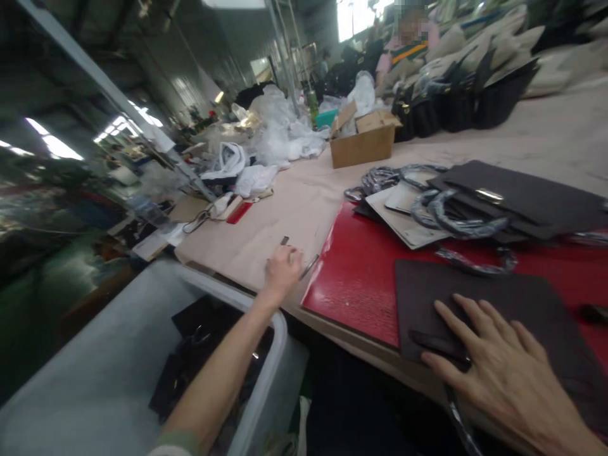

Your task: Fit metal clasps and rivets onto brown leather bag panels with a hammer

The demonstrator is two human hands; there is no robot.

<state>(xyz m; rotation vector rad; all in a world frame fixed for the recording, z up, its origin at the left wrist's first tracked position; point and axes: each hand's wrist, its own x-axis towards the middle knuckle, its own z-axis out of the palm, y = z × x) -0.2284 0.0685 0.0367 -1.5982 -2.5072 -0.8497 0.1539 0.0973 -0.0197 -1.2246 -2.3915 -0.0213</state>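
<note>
My left hand (pixel 284 272) is closed over the near edge of the table. Beside its fingers shows a slim metallic tool (pixel 310 267), and a short dark tip (pixel 285 240) sticks up past the knuckles. Blur hides whether these are one thing. My right hand (pixel 503 361) lies spread on a dark brown bag panel (pixel 475 285), which rests on the red mat (pixel 354 285). A dark strap (pixel 434 344) lies on the panel near my thumb. A plastic-wrapped handle (pixel 458 418) hangs over the table edge below that hand.
Dark bag pieces (pixel 522 190) with wrapped handles are piled behind the panel. A cardboard box (pixel 363 145) stands farther back, near finished-looking dark bags (pixel 456 101). At the left, a large pale bin (pixel 109 335) holds dark pieces. A person (pixel 413 44) is across the table.
</note>
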